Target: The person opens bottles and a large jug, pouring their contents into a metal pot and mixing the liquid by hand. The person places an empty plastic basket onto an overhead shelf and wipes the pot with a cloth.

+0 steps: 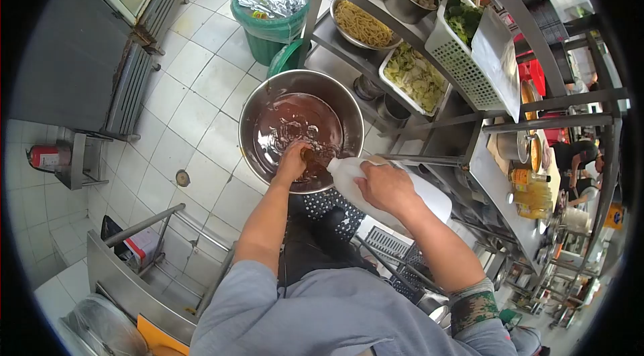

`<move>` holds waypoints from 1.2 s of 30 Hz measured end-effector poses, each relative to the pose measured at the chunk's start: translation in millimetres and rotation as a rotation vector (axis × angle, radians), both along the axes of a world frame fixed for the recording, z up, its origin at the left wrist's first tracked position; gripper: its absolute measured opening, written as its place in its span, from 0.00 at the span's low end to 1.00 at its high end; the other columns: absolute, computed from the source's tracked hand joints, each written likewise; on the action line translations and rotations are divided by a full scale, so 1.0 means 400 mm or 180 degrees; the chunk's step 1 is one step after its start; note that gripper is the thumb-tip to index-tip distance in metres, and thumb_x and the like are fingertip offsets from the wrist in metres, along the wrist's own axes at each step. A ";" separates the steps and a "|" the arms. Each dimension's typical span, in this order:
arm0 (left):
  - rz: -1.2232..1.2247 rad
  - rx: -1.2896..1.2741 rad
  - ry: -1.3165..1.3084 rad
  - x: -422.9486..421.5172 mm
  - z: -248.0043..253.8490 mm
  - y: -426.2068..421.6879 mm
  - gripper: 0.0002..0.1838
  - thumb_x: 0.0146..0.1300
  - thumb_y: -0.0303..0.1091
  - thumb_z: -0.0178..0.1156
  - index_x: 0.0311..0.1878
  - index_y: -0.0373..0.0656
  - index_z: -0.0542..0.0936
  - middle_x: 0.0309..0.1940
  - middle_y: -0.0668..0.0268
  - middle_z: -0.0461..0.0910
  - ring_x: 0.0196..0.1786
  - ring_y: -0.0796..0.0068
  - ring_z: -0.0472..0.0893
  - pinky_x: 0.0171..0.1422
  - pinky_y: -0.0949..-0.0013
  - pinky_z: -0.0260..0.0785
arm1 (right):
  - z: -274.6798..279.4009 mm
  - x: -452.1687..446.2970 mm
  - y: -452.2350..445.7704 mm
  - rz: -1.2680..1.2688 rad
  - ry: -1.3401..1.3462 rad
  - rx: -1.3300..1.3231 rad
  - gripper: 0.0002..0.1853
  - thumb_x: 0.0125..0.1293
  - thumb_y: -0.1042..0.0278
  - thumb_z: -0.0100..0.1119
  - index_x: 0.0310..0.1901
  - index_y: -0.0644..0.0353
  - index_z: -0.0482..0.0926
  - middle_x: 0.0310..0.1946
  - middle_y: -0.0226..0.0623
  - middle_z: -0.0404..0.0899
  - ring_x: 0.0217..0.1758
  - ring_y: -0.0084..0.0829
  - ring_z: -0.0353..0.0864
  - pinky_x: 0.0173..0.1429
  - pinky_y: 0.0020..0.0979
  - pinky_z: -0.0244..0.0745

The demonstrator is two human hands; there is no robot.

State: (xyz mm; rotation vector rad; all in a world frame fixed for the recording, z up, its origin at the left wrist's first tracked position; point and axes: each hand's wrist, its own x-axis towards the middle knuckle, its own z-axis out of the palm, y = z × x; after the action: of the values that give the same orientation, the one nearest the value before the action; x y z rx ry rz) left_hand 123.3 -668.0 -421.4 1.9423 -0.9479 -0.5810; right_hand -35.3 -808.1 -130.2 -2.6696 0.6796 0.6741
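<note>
A large steel pot [354, 111] stands before me, partly filled with dark reddish-brown liquid [302, 121] whose surface is rippled and bubbly. My right hand [386, 188] grips a big whitish plastic jug [426, 192], which lies tilted with its mouth over the pot's near right rim. Inside the near part of the pot, my left hand [292, 163] is closed just above the liquid, close to the jug's mouth. A small brown thing shows at its fingertips; I cannot make out what it is.
A green bin [268, 41] with foil and plastic waste stands beyond the pot. To the right, a metal rack [402, 27] carries noodles [362, 23], chopped greens [416, 78] and a white basket [456, 54]. A metal cart [144, 275] is at left. Another person [577, 161] works far right.
</note>
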 end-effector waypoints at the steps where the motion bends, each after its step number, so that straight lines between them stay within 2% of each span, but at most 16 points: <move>1: -0.0018 0.0062 -0.0004 0.000 -0.003 0.001 0.20 0.51 0.13 0.58 0.48 0.39 0.81 0.52 0.54 0.81 0.62 0.50 0.77 0.69 0.57 0.69 | -0.001 0.001 -0.001 0.0010 -0.0034 0.0014 0.18 0.72 0.53 0.54 0.49 0.61 0.80 0.36 0.51 0.86 0.42 0.53 0.87 0.49 0.51 0.81; 2: 0.0048 0.0000 0.0160 0.002 -0.016 -0.001 0.20 0.51 0.13 0.58 0.48 0.40 0.81 0.52 0.54 0.81 0.62 0.50 0.77 0.70 0.57 0.69 | -0.003 0.004 -0.002 0.0005 -0.0013 0.0003 0.18 0.72 0.53 0.54 0.49 0.61 0.80 0.36 0.52 0.86 0.42 0.53 0.87 0.49 0.51 0.81; 5: 0.0018 -0.0002 0.0191 0.005 -0.026 0.004 0.24 0.46 0.14 0.67 0.49 0.40 0.78 0.55 0.58 0.80 0.63 0.52 0.78 0.69 0.59 0.70 | -0.010 0.014 -0.001 0.0006 0.0028 -0.0013 0.18 0.72 0.53 0.55 0.49 0.61 0.80 0.36 0.52 0.86 0.41 0.53 0.87 0.48 0.51 0.81; 9: 0.0106 -0.0109 0.0206 0.004 -0.035 -0.011 0.19 0.53 0.13 0.58 0.47 0.40 0.81 0.53 0.54 0.81 0.66 0.49 0.76 0.73 0.56 0.67 | -0.008 0.024 -0.002 0.0047 0.0060 -0.0022 0.18 0.72 0.53 0.54 0.48 0.61 0.80 0.35 0.51 0.86 0.41 0.53 0.87 0.48 0.50 0.81; 10: 0.0116 -0.0051 0.0216 0.003 -0.038 -0.010 0.18 0.53 0.14 0.59 0.47 0.41 0.81 0.54 0.54 0.82 0.68 0.49 0.74 0.76 0.55 0.65 | -0.004 0.027 0.000 0.0049 0.0069 -0.0021 0.18 0.72 0.53 0.54 0.47 0.61 0.80 0.35 0.51 0.86 0.41 0.52 0.87 0.48 0.50 0.81; 13: 0.0127 -0.0042 -0.0011 -0.002 -0.041 -0.016 0.17 0.54 0.15 0.59 0.47 0.41 0.81 0.53 0.53 0.82 0.67 0.48 0.75 0.75 0.54 0.65 | 0.006 0.041 0.000 0.0121 0.0105 -0.0045 0.18 0.72 0.53 0.54 0.47 0.62 0.80 0.35 0.50 0.87 0.41 0.51 0.87 0.48 0.49 0.81; 17: 0.0050 0.0021 0.0394 0.007 -0.016 -0.019 0.19 0.52 0.14 0.60 0.48 0.41 0.80 0.54 0.53 0.81 0.66 0.47 0.75 0.74 0.53 0.66 | 0.016 0.061 0.003 0.0087 0.0183 -0.0039 0.18 0.72 0.53 0.53 0.47 0.62 0.81 0.36 0.49 0.87 0.42 0.50 0.88 0.48 0.49 0.80; 18: 0.0207 0.0093 0.0136 -0.003 -0.005 -0.014 0.19 0.51 0.14 0.60 0.48 0.41 0.79 0.53 0.54 0.80 0.64 0.47 0.76 0.73 0.54 0.67 | 0.015 0.064 0.003 0.0098 0.0189 -0.0046 0.18 0.72 0.53 0.53 0.47 0.61 0.81 0.36 0.49 0.87 0.42 0.50 0.88 0.49 0.49 0.80; 21: 0.0192 0.0026 0.0266 0.004 -0.044 -0.005 0.20 0.51 0.15 0.61 0.49 0.41 0.79 0.53 0.54 0.80 0.64 0.48 0.76 0.72 0.54 0.67 | 0.013 0.069 0.004 0.0088 0.0174 -0.0054 0.18 0.72 0.53 0.53 0.46 0.61 0.82 0.37 0.48 0.87 0.44 0.49 0.88 0.50 0.49 0.80; 22: 0.0221 -0.0153 0.0249 0.006 -0.030 -0.004 0.20 0.51 0.16 0.62 0.49 0.41 0.79 0.53 0.54 0.81 0.64 0.49 0.77 0.71 0.56 0.68 | 0.013 0.072 0.004 0.0083 0.0163 -0.0057 0.18 0.72 0.53 0.53 0.46 0.61 0.82 0.37 0.48 0.87 0.44 0.49 0.88 0.51 0.48 0.79; 25: 0.0225 0.0137 0.0137 0.011 0.003 -0.005 0.20 0.51 0.17 0.63 0.49 0.42 0.80 0.52 0.54 0.82 0.63 0.50 0.77 0.70 0.56 0.69 | 0.024 0.079 0.008 0.0031 0.0211 -0.0056 0.19 0.72 0.52 0.54 0.46 0.61 0.82 0.37 0.48 0.87 0.45 0.48 0.88 0.52 0.47 0.79; 28: 0.0240 -0.0127 0.0211 0.020 0.005 -0.016 0.18 0.53 0.21 0.66 0.49 0.42 0.81 0.52 0.53 0.82 0.61 0.50 0.79 0.68 0.55 0.71 | 0.013 0.069 0.003 0.0001 0.0041 -0.0045 0.18 0.72 0.52 0.55 0.47 0.61 0.82 0.37 0.49 0.87 0.44 0.50 0.87 0.51 0.49 0.79; 31: 0.0700 0.0182 0.0849 0.046 -0.012 -0.025 0.20 0.54 0.27 0.71 0.51 0.42 0.80 0.53 0.51 0.81 0.58 0.47 0.80 0.65 0.53 0.73 | -0.011 0.032 -0.007 -0.0280 -0.0293 -0.0016 0.18 0.72 0.53 0.56 0.49 0.60 0.81 0.36 0.52 0.86 0.42 0.54 0.86 0.48 0.52 0.80; 32: 0.0655 0.0694 0.0693 0.067 0.002 -0.031 0.24 0.55 0.34 0.73 0.54 0.39 0.78 0.52 0.49 0.82 0.56 0.48 0.82 0.63 0.53 0.73 | -0.020 0.015 -0.015 -0.0313 -0.0372 -0.0006 0.18 0.72 0.53 0.57 0.50 0.60 0.80 0.35 0.54 0.86 0.41 0.57 0.86 0.46 0.53 0.80; 35: 0.1390 0.0317 0.2489 0.096 0.088 -0.032 0.27 0.58 0.38 0.73 0.57 0.38 0.76 0.48 0.52 0.83 0.52 0.54 0.84 0.58 0.54 0.76 | -0.022 -0.031 -0.030 -0.0548 -0.0351 0.0040 0.19 0.72 0.52 0.57 0.51 0.60 0.80 0.35 0.54 0.85 0.40 0.58 0.85 0.45 0.52 0.80; 36: 0.1502 0.0036 0.1724 0.111 -0.222 -0.020 0.28 0.64 0.48 0.70 0.58 0.38 0.76 0.47 0.56 0.83 0.44 0.62 0.85 0.50 0.57 0.79 | -0.020 -0.037 -0.034 -0.0643 -0.0204 0.0043 0.20 0.72 0.51 0.56 0.52 0.59 0.80 0.36 0.54 0.85 0.40 0.58 0.85 0.46 0.53 0.80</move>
State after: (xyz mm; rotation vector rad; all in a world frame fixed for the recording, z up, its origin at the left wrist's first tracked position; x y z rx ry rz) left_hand 167.7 -676.0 -510.1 1.7906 -0.1403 -0.7708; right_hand -50.2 -821.6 -138.1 -2.5527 0.9077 0.5345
